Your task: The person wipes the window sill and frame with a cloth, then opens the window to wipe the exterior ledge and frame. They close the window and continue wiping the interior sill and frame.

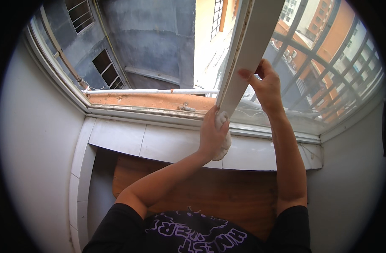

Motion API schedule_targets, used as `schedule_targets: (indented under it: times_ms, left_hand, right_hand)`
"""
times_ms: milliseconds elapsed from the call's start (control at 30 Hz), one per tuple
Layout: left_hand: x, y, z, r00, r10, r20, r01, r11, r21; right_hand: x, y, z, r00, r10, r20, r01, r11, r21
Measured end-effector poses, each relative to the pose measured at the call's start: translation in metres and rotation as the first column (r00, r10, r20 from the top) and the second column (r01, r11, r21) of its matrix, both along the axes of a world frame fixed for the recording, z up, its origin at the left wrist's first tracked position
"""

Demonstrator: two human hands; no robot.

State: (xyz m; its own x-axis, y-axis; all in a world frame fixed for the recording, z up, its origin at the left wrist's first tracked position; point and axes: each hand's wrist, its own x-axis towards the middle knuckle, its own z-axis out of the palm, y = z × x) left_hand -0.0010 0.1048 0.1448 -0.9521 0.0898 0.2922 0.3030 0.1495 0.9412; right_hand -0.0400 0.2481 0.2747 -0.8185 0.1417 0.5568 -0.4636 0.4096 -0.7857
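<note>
My left hand (211,136) grips a bunched white cloth (224,147) and presses it against the lower end of a white window sash frame (251,38). Higher up, my right hand (265,83) pinches the same frame, its thumb on the near face and its fingers behind the right edge. Grime runs in a brown line along the frame's left edge. To the right of the frame is the sash's glass pane (302,72). On the left the window stands open onto the outside.
A white-tiled sill (117,134) runs below the window track (142,114). Beneath it lies a brown wooden board (186,186). Outside are a white pipe (142,91), an orange ledge (126,100) and metal security bars (310,53). White walls (44,126) flank both sides.
</note>
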Motion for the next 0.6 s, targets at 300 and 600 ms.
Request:
schedule_targets:
  times_ms: [300,600]
  left_hand:
    - [-0.005,0.012,-0.010,0.996,0.054,-0.070,-0.051,0.998,0.041]
    - [-0.001,0.022,-0.015,0.998,0.015,-0.066,-0.008,0.994,0.105]
  right_hand:
    - [0.000,-0.004,0.000,1.000,-0.005,-0.002,0.005,0.998,-0.060]
    - [0.003,0.008,0.000,0.998,0.064,0.020,-0.060,0.987,-0.147]
